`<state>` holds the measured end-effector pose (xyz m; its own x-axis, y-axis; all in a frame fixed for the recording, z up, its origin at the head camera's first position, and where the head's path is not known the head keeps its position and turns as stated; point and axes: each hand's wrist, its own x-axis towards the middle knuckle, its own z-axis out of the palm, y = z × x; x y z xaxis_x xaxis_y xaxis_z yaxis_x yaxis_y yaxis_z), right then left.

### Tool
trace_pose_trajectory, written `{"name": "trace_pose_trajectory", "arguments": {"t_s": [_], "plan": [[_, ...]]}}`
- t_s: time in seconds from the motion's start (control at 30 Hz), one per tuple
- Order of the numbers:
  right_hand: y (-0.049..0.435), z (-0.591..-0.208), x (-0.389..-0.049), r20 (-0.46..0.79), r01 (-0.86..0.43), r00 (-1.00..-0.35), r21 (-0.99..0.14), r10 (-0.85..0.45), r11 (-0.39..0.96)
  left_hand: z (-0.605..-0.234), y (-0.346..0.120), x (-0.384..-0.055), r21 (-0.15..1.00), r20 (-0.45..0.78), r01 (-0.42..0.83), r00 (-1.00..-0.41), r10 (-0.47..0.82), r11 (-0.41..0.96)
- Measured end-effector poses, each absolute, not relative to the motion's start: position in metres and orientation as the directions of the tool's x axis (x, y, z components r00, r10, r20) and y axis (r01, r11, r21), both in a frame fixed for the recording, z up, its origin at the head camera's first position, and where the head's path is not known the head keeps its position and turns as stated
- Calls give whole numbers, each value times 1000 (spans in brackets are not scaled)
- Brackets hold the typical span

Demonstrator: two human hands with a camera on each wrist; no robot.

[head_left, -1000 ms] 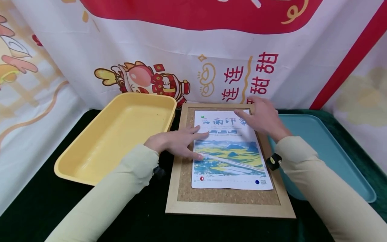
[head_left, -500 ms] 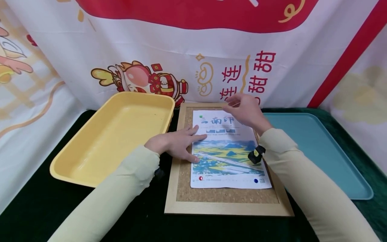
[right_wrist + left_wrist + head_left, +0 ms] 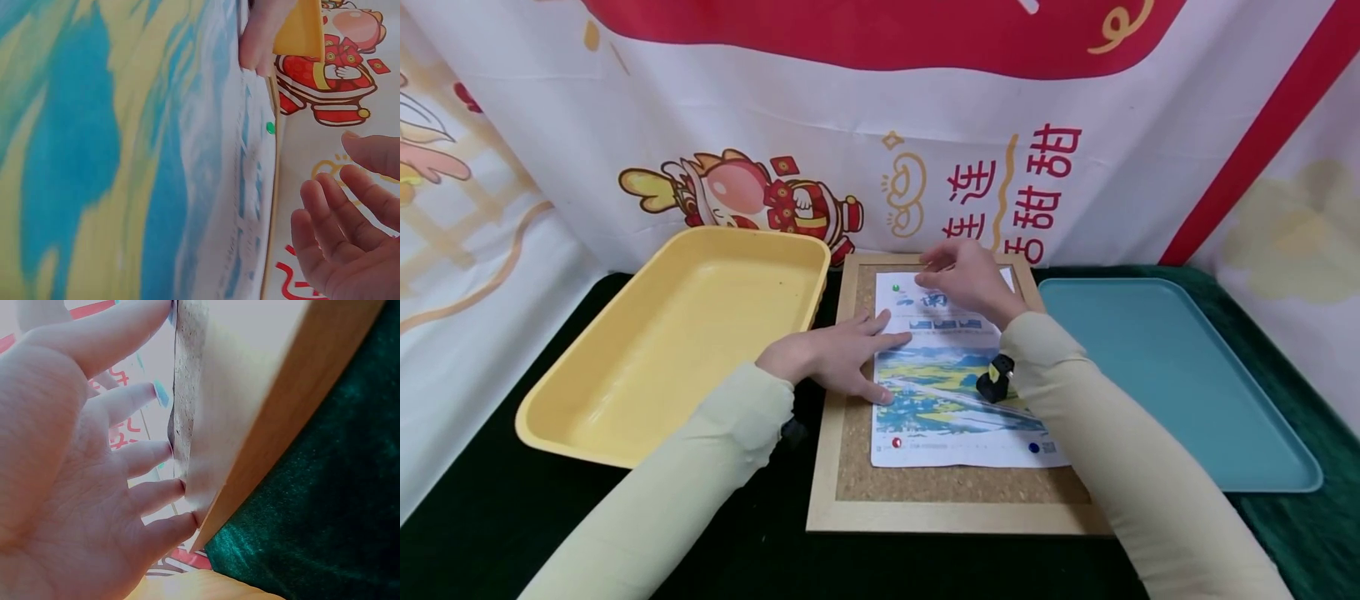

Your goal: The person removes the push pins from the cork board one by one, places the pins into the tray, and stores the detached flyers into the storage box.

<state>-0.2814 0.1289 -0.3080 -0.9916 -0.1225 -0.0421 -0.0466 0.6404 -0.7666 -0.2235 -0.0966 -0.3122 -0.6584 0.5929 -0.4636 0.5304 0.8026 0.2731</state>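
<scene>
The yellow tub [image 3: 677, 350] stands at the left, its smooth floor and sloping walls in sight, with the left sleeve [image 3: 647, 500] crossing its near right corner. At the right lies the blue tray [image 3: 1187, 375], low-rimmed, partly covered at its near left by the right sleeve [image 3: 1120, 433]. Between them, the framed cork board [image 3: 958, 517] lies on the green cloth [image 3: 722, 542], bearing the poster [image 3: 947, 375] flat within its wooden edges. The left hand [image 3: 850, 354] rests with fingers spread over the poster's left edge and the board. The right hand [image 3: 966, 279] is over the poster's far part, fingers loosely bent, thumb apart, holding nothing; whether it touches the paper is hard to tell. A printed banner [image 3: 820, 92] hangs behind.
</scene>
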Motion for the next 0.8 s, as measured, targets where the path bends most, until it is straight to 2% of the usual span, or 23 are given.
{"name": "trace_pose_trajectory", "arguments": {"t_s": [0.63, 0.8], "plan": [[109, -335, -296, -133, 7, -975, -817, -177, 576, -310, -96, -222, 268, -466, 536, -656, 594, 801], [107, -334, -297, -188, 58, -966, -823, -175, 566, -311, -97, -222, 270, -468, 529, -658, 590, 805]]}}
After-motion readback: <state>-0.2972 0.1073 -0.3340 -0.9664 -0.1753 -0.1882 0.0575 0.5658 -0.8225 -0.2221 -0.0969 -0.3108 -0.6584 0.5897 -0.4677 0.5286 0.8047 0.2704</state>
